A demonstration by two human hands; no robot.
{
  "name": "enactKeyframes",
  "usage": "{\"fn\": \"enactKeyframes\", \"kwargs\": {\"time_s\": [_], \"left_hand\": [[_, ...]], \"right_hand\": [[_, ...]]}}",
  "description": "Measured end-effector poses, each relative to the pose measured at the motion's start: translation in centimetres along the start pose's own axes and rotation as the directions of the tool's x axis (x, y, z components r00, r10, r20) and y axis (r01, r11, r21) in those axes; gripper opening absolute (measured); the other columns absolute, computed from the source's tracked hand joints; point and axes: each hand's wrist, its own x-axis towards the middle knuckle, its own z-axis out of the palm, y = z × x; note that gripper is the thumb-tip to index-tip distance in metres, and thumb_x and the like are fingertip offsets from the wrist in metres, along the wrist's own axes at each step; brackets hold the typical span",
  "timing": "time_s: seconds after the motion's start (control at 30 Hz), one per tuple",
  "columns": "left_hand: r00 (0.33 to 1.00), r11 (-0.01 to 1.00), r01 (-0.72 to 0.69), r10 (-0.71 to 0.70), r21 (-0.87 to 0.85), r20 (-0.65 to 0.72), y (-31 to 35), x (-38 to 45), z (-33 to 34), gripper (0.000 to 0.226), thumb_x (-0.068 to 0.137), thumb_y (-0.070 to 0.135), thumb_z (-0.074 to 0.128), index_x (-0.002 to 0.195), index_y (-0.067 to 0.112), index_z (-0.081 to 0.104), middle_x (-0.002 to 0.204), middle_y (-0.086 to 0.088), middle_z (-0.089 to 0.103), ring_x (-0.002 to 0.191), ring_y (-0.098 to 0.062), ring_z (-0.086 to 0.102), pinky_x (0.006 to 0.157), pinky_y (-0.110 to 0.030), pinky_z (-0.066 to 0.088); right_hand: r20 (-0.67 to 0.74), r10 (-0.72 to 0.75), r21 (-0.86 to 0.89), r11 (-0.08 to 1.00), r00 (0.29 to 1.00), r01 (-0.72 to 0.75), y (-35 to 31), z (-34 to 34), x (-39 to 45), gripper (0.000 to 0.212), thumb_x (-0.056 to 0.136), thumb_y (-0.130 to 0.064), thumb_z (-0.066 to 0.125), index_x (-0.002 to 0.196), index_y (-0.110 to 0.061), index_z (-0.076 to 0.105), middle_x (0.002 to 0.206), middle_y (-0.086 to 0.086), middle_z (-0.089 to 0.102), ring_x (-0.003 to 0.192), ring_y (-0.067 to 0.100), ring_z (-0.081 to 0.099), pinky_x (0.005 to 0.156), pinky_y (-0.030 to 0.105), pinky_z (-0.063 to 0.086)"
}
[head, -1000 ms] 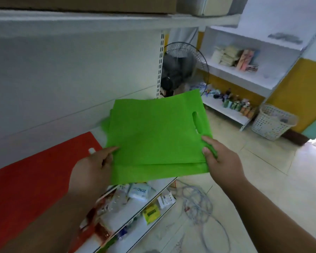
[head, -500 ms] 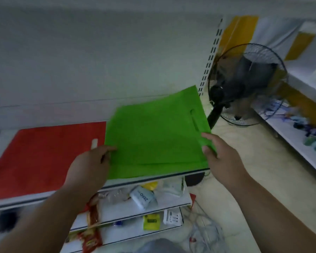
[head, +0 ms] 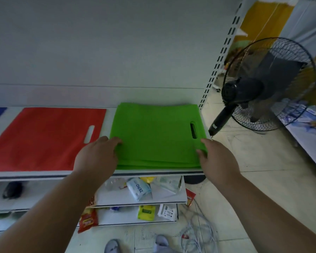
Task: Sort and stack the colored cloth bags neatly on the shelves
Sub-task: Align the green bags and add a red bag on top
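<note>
Head view shows my left hand [head: 97,155] resting at the left edge of the green bags [head: 158,136], fingers bent over that edge and touching the cloth; whether they pinch it I cannot tell. My right hand [head: 218,159] sits at the stack's right front corner, thumb on top of the cloth and fingers curled around the edge, gripping it. This green stack lies flat on the shelf [head: 49,174], at its right end, just beside the red bags [head: 44,137]. A black fan [head: 268,83] stands to the right on the floor.
</note>
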Motion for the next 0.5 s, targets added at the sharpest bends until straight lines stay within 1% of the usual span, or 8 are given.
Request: {"fn": "enactKeyframes", "kwargs": {"time_s": [0.1,0.17,0.27,0.37,0.4,0.43,0.5], "left_hand": [[0.999,0.999,0.019,-0.020,0.031,0.045,0.2,0.2,0.4,0.044,0.093,0.015,0.044,0.131,0.034,0.052,0.109,0.000,0.059,0.090,-0.024,0.059,0.065,-0.030,0.040],[0.997,0.998,0.020,-0.024,0.055,0.067,0.3,0.2,0.5,0.045,0.093,0.014,0.044,0.132,0.035,0.051,0.110,0.001,0.058,0.091,-0.023,0.060,0.065,-0.030,0.043],[0.994,0.997,0.012,-0.021,0.081,0.108,0.5,0.0,0.8,0.051,0.089,0.011,0.046,0.134,0.035,0.050,0.110,0.000,0.055,0.092,-0.023,0.060,0.068,-0.032,0.049],[0.996,0.981,0.010,-0.026,0.193,0.080,0.5,-0.6,0.7,0.048,0.087,0.015,0.049,0.132,0.032,0.049,0.110,-0.005,0.049,0.090,-0.026,0.059,0.068,-0.033,0.051],[0.998,0.974,0.025,-0.039,0.225,0.055,0.4,-1.0,0.5,0.045,0.087,0.016,0.049,0.129,0.030,0.050,0.111,-0.007,0.048,0.090,-0.026,0.058,0.069,-0.034,0.052],[0.998,0.971,0.040,-0.048,0.236,0.028,0.3,-1.5,0.2,0.041,0.087,0.017,0.050,0.126,0.028,0.051,0.111,-0.008,0.047,0.090,-0.027,0.058,0.070,-0.035,0.053],[0.999,0.982,0.044,-0.040,0.182,-0.028,-0.2,-2.7,-0.3,0.035,0.088,0.020,0.052,0.122,0.024,0.055,0.112,-0.008,0.049,0.091,-0.027,0.059,0.073,-0.036,0.054]], "right_hand": [[0.027,-0.021,-0.084,0.996,0.999,0.023,-0.2,0.2,0.6,0.037,0.099,-0.034,0.048,0.129,-0.012,0.054,0.108,0.008,0.058,0.093,0.026,0.060,0.074,0.035,0.050],[0.033,-0.035,-0.163,0.986,0.999,0.040,-0.4,0.1,0.6,0.032,0.099,-0.035,0.048,0.121,-0.014,0.057,0.106,0.007,0.055,0.086,0.024,0.060,0.070,0.032,0.046],[0.012,-0.054,-0.283,0.958,0.998,0.055,-0.5,-0.2,0.5,0.030,0.098,-0.039,0.049,0.115,-0.016,0.060,0.103,0.006,0.052,0.078,0.022,0.057,0.066,0.031,0.042],[-0.012,-0.072,-0.327,0.943,0.997,0.064,-0.9,-0.4,0.3,0.032,0.096,-0.042,0.051,0.111,-0.016,0.060,0.098,0.004,0.047,0.071,0.019,0.048,0.065,0.031,0.040],[-0.019,-0.101,-0.328,0.940,0.995,0.089,-1.3,-0.6,0.2,0.034,0.095,-0.043,0.051,0.113,-0.016,0.060,0.099,0.004,0.048,0.072,0.018,0.046,0.067,0.031,0.042],[-0.025,-0.134,-0.324,0.939,0.991,0.119,-1.9,-0.7,0.1,0.036,0.095,-0.045,0.051,0.116,-0.016,0.058,0.103,0.005,0.050,0.075,0.019,0.049,0.070,0.032,0.045],[-0.043,-0.193,-0.288,0.942,0.980,0.172,-3.7,-1.1,-0.3,0.041,0.096,-0.046,0.049,0.123,-0.016,0.056,0.111,0.007,0.052,0.088,0.021,0.055,0.079,0.035,0.049]]}}
